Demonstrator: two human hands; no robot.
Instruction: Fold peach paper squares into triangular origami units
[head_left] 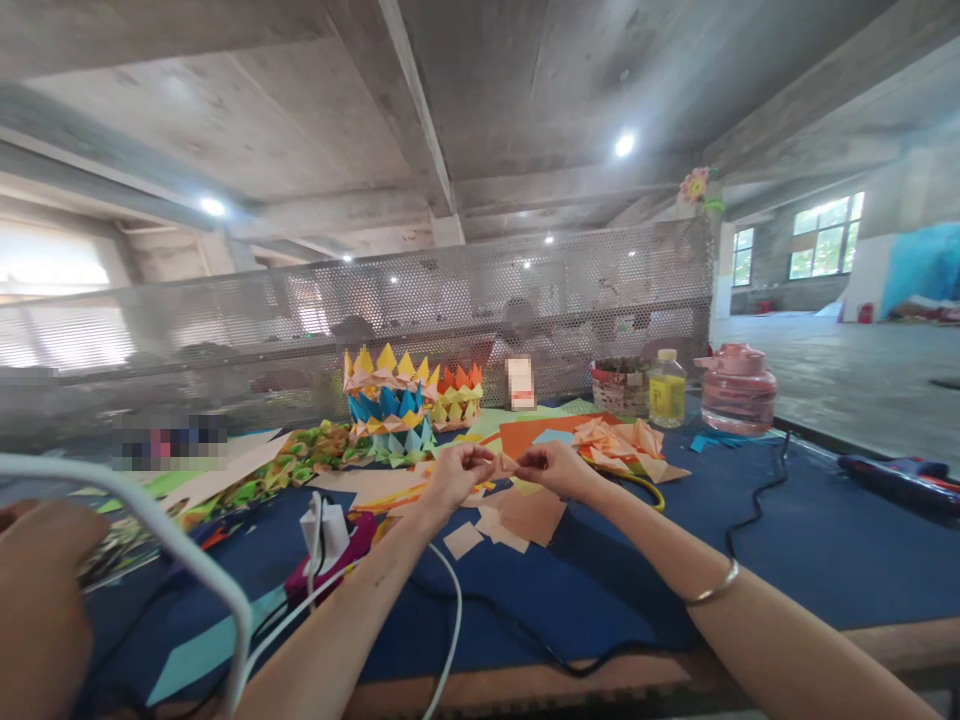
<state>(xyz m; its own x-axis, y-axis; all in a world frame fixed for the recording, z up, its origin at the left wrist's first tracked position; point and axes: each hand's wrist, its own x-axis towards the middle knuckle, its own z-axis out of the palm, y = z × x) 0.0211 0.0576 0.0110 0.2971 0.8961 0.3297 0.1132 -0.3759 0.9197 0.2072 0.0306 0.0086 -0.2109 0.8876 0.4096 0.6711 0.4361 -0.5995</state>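
Observation:
My left hand (459, 474) and my right hand (553, 468) meet over the middle of the table, each pinching one side of a small folded piece of peach paper (505, 464). Fingers and thumbs press together on it, and its exact fold is too small to tell. Just below lie loose peach paper squares (534, 515) in an overlapping pile. Right of my right hand sits a heap of folded peach paper pieces (621, 440). An orange sheet (517, 436) lies behind my hands.
Crowns of folded paper (390, 405) stand at the back. A purple power strip (360, 540) with a white plug and cables lies left of my left forearm. A basket (619, 388), a yellow-labelled bottle (667, 390) and a pink jug (739, 390) stand back right. Another person's hand (52, 590) shows at far left.

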